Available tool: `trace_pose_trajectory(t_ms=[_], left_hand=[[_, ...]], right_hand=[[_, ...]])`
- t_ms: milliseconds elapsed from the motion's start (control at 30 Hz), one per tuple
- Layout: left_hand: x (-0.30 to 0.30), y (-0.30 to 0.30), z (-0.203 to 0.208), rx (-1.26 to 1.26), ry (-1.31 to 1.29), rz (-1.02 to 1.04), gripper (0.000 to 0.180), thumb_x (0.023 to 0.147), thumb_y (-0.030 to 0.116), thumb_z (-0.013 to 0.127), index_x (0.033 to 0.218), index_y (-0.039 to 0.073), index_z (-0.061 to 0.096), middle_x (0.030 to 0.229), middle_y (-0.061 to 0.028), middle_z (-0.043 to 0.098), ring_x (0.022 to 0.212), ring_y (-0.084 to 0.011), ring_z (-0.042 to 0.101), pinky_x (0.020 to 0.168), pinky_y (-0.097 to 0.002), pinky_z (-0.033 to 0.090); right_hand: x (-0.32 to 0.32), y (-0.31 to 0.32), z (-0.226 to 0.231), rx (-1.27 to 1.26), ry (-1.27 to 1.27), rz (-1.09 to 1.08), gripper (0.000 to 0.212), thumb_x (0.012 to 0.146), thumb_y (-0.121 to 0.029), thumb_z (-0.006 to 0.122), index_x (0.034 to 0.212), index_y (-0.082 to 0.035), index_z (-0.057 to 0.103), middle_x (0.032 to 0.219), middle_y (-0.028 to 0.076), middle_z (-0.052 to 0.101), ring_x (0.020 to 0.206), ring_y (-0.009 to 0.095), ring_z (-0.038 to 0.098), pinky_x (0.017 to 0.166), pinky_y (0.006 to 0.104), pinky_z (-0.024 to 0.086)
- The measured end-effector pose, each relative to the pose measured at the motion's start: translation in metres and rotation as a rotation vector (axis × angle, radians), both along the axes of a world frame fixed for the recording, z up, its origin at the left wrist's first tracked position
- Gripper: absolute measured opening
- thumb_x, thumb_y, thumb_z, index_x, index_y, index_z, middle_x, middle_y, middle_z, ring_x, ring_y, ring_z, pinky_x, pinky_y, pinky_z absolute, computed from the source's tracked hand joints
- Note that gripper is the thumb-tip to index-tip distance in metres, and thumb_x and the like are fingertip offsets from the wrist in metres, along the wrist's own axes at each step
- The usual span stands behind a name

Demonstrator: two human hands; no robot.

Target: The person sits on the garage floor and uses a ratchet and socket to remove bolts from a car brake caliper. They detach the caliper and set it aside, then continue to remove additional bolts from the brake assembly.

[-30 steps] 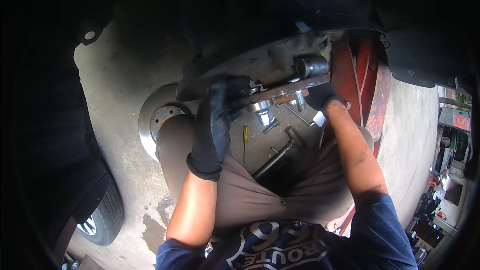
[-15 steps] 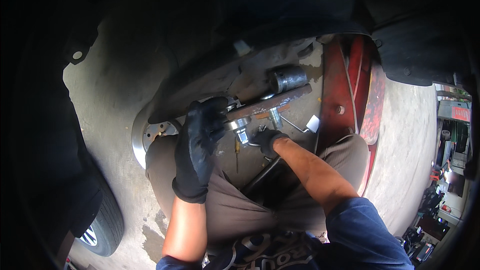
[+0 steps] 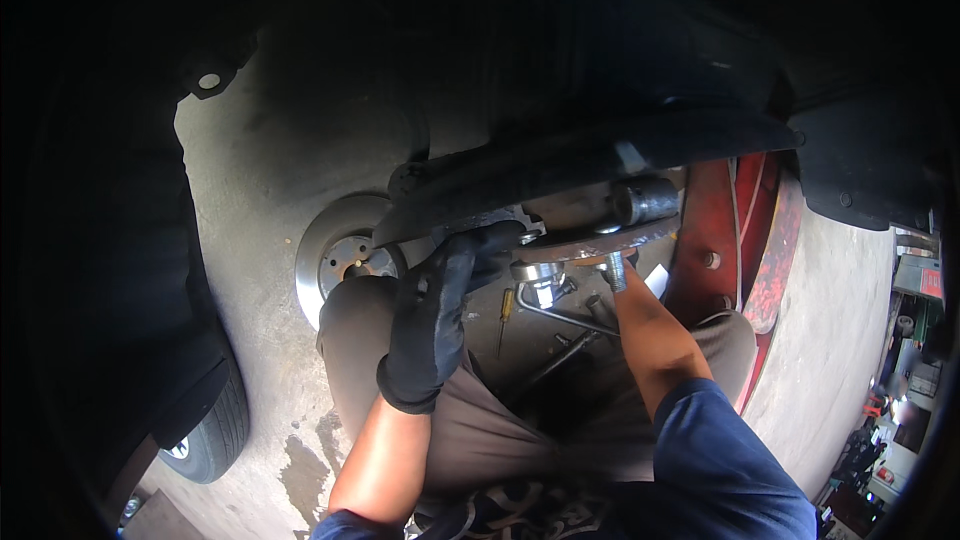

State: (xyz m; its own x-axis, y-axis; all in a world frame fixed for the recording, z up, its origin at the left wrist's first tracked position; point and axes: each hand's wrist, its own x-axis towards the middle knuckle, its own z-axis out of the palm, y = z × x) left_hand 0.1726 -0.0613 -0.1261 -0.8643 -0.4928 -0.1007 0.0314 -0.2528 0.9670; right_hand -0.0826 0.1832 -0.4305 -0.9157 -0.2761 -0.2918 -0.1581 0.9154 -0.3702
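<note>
My left hand (image 3: 440,290), in a black glove, is at the left end of a rusty metal bar (image 3: 590,243), its fingers bent around that end beside a bolt head. Below this end sit a shiny metal ring (image 3: 537,272) and a square-ended metal piece (image 3: 545,293), from which a thin bent rod (image 3: 575,318) slants down to the right. A threaded bolt (image 3: 615,270) passes down through the bar's middle. My right forearm (image 3: 650,330) reaches up past this bolt, and the bar hides my right hand. A dark metal cylinder (image 3: 645,201) lies above the bar.
A brake disc (image 3: 318,250) lies on the floor at the left, near my knee. A yellow-handled screwdriver (image 3: 506,308) and a dark bar (image 3: 565,355) lie between my legs. A red jack-like frame (image 3: 705,240) stands at right; dark fender panels (image 3: 580,165) arch overhead.
My right hand has left the bent rod and moved farther in behind the bar, out of sight. The left hand stays at the bar's end. The whole view has shifted.
</note>
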Motion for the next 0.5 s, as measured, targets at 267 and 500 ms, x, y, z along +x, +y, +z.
trace_pose_trajectory(t_ms=[267,500], left_hand=[[-0.008,0.002,-0.023,-0.088,0.196,0.025,0.038,0.106,-0.001,0.054,0.144,-0.003,0.059,0.144,-0.0184,0.063,0.132,-0.0260,0.062,0.113,-0.0370,0.049],[-0.009,-0.012,-0.037,-0.418,0.144,-0.042,0.037,0.108,0.003,0.050,0.143,0.003,0.064,0.142,-0.0176,0.067,0.129,-0.0306,0.065,0.110,-0.0393,0.052]], right_hand=[[0.068,-0.015,0.193,0.228,-0.197,0.804,0.034,0.100,-0.029,0.062,0.125,-0.007,0.068,0.117,0.019,0.075,0.111,0.041,0.069,0.094,0.0451,0.055],[0.192,-0.051,0.351,-0.712,-0.183,0.060,0.039,0.088,-0.015,0.083,0.111,-0.002,0.054,0.092,0.011,0.071,0.079,0.014,0.070,0.071,0.0333,0.055]])
